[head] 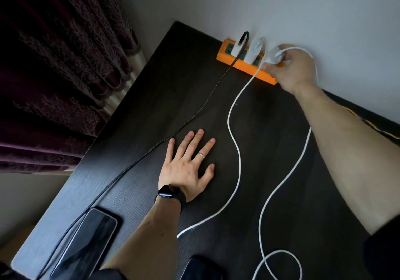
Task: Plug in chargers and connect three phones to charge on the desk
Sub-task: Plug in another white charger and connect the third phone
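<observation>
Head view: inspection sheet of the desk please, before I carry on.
Surface: dark wooden desk, set against the wall.
Job's things: orange power strip holds first charger and second charger; third charger held at the strip, seating cannot be told; phone face up front left; second phone partly in view at the bottom edge; no third phone seen.
Clutter: nothing seen.
Hands: right hand grips the third charger; left hand flat on the desk.
Cables: black cable runs from the first charger past the phone; white cable from the second charger towards the left forearm; other white cable from the third charger, looped at the front.
Surroundings: dark curtain left, pale wall behind.
</observation>
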Tool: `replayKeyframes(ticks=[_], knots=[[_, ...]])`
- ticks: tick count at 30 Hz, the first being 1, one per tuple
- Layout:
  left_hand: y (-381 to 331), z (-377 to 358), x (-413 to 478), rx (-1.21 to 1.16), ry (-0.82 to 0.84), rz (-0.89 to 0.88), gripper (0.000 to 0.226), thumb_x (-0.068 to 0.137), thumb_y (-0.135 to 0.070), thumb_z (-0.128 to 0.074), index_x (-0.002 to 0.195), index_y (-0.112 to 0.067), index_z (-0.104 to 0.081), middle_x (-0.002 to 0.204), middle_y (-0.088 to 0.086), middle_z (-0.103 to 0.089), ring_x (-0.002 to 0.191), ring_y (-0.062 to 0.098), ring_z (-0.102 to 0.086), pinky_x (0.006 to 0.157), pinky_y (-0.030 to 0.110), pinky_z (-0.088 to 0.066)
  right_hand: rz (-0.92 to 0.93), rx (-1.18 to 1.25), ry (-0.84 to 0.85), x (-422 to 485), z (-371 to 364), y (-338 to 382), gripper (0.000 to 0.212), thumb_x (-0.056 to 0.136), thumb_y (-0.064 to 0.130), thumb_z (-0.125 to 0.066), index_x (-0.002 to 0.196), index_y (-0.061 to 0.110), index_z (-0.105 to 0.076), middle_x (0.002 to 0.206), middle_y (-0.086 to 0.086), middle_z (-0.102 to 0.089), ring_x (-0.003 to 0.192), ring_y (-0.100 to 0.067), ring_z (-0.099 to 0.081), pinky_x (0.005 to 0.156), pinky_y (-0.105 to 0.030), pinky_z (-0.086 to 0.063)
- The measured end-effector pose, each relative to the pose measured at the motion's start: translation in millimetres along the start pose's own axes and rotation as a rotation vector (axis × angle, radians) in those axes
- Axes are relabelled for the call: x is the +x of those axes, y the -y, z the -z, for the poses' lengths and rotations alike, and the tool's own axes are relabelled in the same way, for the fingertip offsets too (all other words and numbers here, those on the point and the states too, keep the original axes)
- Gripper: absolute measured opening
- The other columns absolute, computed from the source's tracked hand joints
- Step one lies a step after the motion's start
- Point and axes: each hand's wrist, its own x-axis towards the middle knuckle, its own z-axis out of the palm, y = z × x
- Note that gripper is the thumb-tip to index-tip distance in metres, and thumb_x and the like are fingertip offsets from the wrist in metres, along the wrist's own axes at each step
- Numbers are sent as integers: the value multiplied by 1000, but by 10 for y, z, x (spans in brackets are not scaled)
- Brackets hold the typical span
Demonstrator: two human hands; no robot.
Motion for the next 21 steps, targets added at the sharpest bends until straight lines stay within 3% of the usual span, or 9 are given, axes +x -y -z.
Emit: replayKeyframes(ticks=[2, 8, 11, 15, 19, 21], knots=[[0, -1, -5, -1, 7, 1, 65, 97, -63, -21, 153, -49, 7, 165, -14, 12, 151, 10, 15, 122, 49, 9, 5, -81, 32, 56, 14, -6, 49, 85, 31, -77, 129, 14, -63, 130, -6, -66, 122, -22, -60, 105, -32, -44], [18, -21, -18, 11, -8, 6, 65, 97, -62, -25, 154, -48, 3, 166, -13, 6, 152, 11, 10, 123, 50, 4, 56, -293, 50, 181, -90, 9, 33, 82, 35, -74, 106, 13, -69, 108, -11, -72, 103, -30, -66, 92, -35, -48], [5, -16, -17, 12, 7, 3, 65, 97, -63, -22, 153, -48, 7, 165, -13, 12, 151, 10, 14, 122, 50, 8, -8, -473, 87, 268, -137, 100, 38, 88, 34, -70, 116, 7, -68, 113, -17, -70, 106, -36, -64, 95, -39, -47], [10, -20, -29, 3, 17, 6, 65, 97, -63, -21, 153, -48, 7, 165, -13, 12, 152, 11, 14, 122, 50, 7, -112, -530, 241, 337, -83, 263, 41, 93, 31, -64, 125, 4, -63, 114, -18, -64, 115, -37, -60, 100, -40, -44], [9, 9, -20, -7, 29, 6, 64, 97, -63, -21, 153, -48, 6, 165, -13, 11, 151, 11, 14, 122, 50, 7, 11, -419, 17, 126, -163, 133, 34, 91, 30, -62, 115, 6, -65, 114, -17, -68, 109, -35, -63, 93, -39, -47], [-11, 30, -2, -18, 23, 5, 64, 97, -63, -21, 154, -48, 5, 165, -13, 11, 151, 11, 15, 122, 49, 9, 48, -353, -46, 7, -187, 86, 39, 94, 30, -58, 125, 7, -60, 125, -15, -63, 119, -33, -58, 100, -38, -45]])
